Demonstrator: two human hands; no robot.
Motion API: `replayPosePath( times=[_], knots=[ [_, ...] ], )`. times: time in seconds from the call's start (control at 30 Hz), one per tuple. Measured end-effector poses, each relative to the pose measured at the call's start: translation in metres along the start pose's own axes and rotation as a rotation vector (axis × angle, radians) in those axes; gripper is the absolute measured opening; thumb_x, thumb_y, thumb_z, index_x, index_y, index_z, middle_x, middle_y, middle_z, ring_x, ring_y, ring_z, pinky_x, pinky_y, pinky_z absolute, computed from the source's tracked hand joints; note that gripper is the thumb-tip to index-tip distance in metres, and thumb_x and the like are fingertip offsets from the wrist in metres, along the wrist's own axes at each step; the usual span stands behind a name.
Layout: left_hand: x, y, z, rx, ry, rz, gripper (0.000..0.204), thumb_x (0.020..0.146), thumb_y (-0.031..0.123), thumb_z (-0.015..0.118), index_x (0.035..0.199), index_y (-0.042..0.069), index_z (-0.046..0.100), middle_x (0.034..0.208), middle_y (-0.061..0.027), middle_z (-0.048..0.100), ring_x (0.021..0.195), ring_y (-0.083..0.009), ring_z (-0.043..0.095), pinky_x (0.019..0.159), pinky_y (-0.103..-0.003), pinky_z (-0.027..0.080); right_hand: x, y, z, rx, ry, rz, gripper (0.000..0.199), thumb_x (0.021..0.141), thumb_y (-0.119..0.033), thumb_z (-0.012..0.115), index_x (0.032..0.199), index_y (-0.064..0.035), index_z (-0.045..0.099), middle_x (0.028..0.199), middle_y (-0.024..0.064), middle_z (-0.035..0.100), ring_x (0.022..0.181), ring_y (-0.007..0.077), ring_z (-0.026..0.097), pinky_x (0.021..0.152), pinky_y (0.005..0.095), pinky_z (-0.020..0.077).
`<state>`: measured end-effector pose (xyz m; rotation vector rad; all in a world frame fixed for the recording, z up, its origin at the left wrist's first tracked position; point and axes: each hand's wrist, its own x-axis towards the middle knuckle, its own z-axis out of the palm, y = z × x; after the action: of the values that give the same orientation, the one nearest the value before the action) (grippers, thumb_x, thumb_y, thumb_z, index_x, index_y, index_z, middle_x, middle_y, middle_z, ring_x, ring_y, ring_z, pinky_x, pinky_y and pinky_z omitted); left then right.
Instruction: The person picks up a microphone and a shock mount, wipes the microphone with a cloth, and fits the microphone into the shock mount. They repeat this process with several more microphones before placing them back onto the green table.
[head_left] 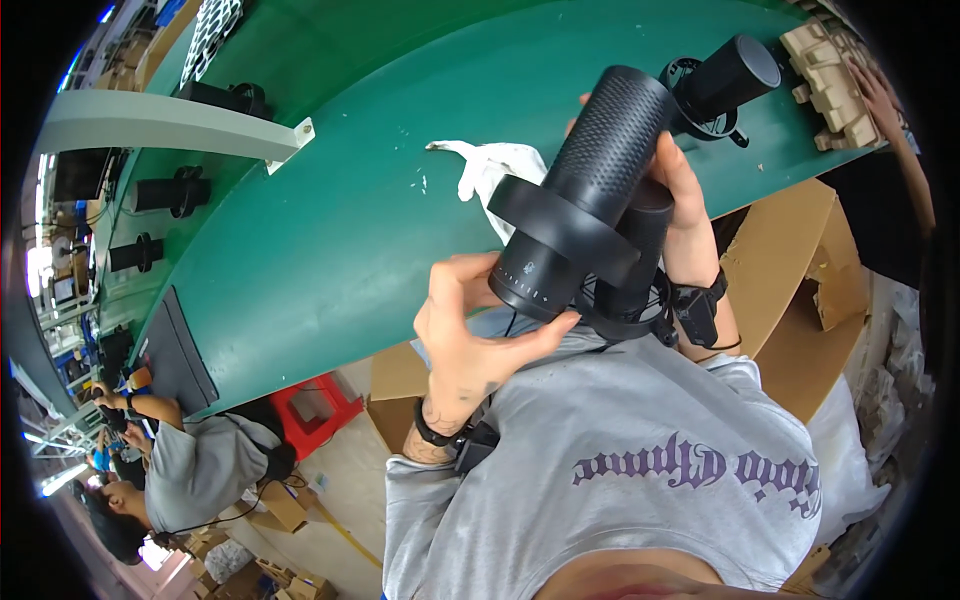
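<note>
A black cylindrical microphone [612,140] with a textured grille is tilted in front of my chest, a wide black ring mount [570,235] around its middle. My left hand [470,325] grips its smooth lower end, thumb and fingers on opposite sides. Around the back of the grille wraps my right hand [682,185]; its thumb side and some fingertips show. A second black microphone [643,235] sits behind and below the first, partly hidden, so what supports it cannot be seen. On the green table [340,240] beyond my hands lies a crumpled white glove [500,165].
Another microphone in a ring mount [725,80] rests at the far right, beside a moulded pulp tray [828,90] and another person's hand [877,100]. A cardboard box [790,270] is at right. More microphones line the left; a seated person [215,465] works there. A metal post [170,120] rises from the table.
</note>
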<state>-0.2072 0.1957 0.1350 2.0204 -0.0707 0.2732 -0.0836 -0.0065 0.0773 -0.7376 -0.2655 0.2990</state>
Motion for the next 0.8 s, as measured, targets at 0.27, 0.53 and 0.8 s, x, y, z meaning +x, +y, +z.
replayPosePath(
  times=[0.27,0.53,0.8],
  knots=[
    [0.002,0.006,-0.002,-0.716,-0.084,-0.151,0.064,0.07,-0.01,0.074,0.115,0.003,0.031,0.09,-0.0201,0.064,0.067,-0.0191,0.066,0.055,-0.025,0.055,0.017,-0.001,0.055,0.155,0.306,0.322,0.039,0.094,-0.034,0.053,0.109,0.0019,0.056,0.094,0.0125,0.066,0.073,0.0159,0.065,0.061,0.0248,0.0536],
    [0.002,0.016,-0.001,-0.76,-0.021,-0.096,0.047,0.092,0.006,0.053,0.128,-0.002,0.025,0.091,-0.0233,0.064,0.062,-0.0216,0.065,0.053,-0.027,0.054,0.019,0.024,0.033,0.104,0.186,0.542,0.035,0.093,-0.036,0.056,0.105,-0.0031,0.06,0.088,0.0064,0.067,0.069,0.0095,0.063,0.059,0.0232,0.0526],
    [-0.004,-0.006,-0.006,-0.642,0.006,-0.061,0.062,0.086,0.019,0.058,0.135,-0.006,0.028,0.108,-0.0184,0.058,0.098,-0.0212,0.06,0.082,-0.032,0.05,0.014,0.006,0.03,0.031,0.039,0.179,0.046,0.09,-0.028,0.058,0.125,-0.0008,0.045,0.107,0.0122,0.061,0.086,0.0182,0.065,0.072,0.0296,0.0549]
  ],
)
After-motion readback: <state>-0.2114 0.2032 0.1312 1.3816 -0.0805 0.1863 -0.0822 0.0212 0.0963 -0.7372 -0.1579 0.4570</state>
